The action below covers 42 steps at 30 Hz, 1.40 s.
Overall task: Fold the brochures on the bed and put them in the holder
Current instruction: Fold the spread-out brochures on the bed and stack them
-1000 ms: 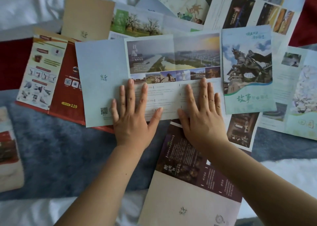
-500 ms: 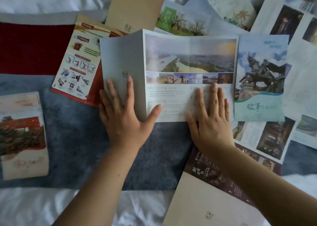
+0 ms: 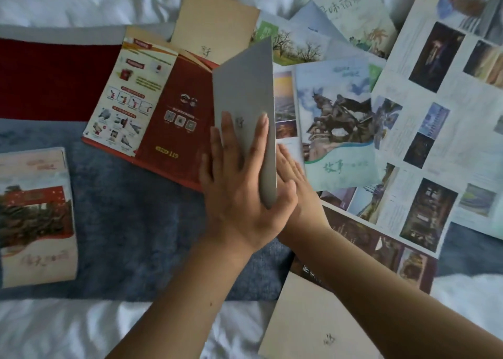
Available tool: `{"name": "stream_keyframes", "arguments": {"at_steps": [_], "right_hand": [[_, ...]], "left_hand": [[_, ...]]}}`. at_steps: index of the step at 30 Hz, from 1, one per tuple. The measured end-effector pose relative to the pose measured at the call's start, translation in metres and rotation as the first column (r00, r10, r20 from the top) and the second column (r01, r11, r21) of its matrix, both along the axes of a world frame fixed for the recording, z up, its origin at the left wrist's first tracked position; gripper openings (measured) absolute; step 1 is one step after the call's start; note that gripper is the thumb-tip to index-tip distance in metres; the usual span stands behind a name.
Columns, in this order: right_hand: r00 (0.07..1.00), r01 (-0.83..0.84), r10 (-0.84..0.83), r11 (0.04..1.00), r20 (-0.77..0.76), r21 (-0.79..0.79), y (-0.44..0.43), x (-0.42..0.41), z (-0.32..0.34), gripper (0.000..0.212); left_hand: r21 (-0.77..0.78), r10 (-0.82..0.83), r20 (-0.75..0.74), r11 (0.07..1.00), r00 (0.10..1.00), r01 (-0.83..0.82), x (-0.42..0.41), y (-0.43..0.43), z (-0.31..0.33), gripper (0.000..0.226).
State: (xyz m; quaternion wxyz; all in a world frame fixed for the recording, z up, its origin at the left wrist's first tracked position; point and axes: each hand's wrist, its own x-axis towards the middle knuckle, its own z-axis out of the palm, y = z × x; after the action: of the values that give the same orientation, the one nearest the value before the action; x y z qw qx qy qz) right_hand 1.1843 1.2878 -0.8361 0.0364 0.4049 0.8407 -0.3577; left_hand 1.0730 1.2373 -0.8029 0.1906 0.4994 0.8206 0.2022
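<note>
- I see the left hand flat, fingers straight and spread, against the tilted-up flap of the grey brochure.
- Right hand, fingers straight, presses its inner page on the bed.

The left hand has straight fingers laid flat against a raised grey paper brochure flap. The right hand lies flat, palm down, partly hidden behind the left one. The bare left forearm and the bare right forearm come in from below.
</note>
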Motion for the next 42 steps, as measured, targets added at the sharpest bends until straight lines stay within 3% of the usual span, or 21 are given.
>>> {"name": "stream_keyframes", "arguments": {"at_steps": [2,4,10,16,28,36,39,42], "right_hand": [[0.993,0.051,-0.049,0.999,-0.108,0.016,0.001,0.007,0.004,0.073],[0.992,0.021,-0.014,0.998,-0.122,0.055,0.003,0.017,0.006,0.072],[0.984,-0.108,0.079,0.976,0.159,0.188,0.015,0.055,-0.004,0.077],[0.980,-0.067,0.021,0.971,0.200,0.229,0.015,0.081,-0.007,0.060],[0.988,-0.046,0.004,0.961,0.153,0.274,0.023,0.095,-0.013,0.068],[0.991,-0.015,-0.021,0.965,0.135,0.263,0.023,0.090,-0.016,0.071],[0.993,0.057,-0.079,0.970,0.085,0.235,0.023,0.081,-0.012,0.073],[0.992,0.119,-0.122,0.944,-0.010,0.308,0.024,0.075,-0.009,0.063]], "left_hand": [[-0.078,0.003,-0.013,0.997,1.000,-0.004,0.012,0.010,-0.002,0.084],[-0.158,-0.002,-0.037,0.987,0.999,-0.004,0.022,0.016,-0.009,0.082],[-0.222,-0.011,-0.085,0.975,0.996,-0.008,0.036,0.027,-0.032,0.082],[-0.272,-0.049,-0.133,0.962,0.990,0.012,0.044,0.032,-0.056,0.077],[-0.269,-0.008,-0.272,0.961,0.962,-0.068,0.054,0.034,-0.081,0.066],[-0.154,0.022,-0.362,0.985,0.932,-0.083,0.056,0.033,-0.097,0.059],[-0.113,0.041,-0.385,0.990,0.922,-0.091,0.057,0.034,-0.103,0.057],[-0.080,0.045,-0.379,0.994,0.924,-0.081,0.057,0.035,-0.105,0.058]]}}
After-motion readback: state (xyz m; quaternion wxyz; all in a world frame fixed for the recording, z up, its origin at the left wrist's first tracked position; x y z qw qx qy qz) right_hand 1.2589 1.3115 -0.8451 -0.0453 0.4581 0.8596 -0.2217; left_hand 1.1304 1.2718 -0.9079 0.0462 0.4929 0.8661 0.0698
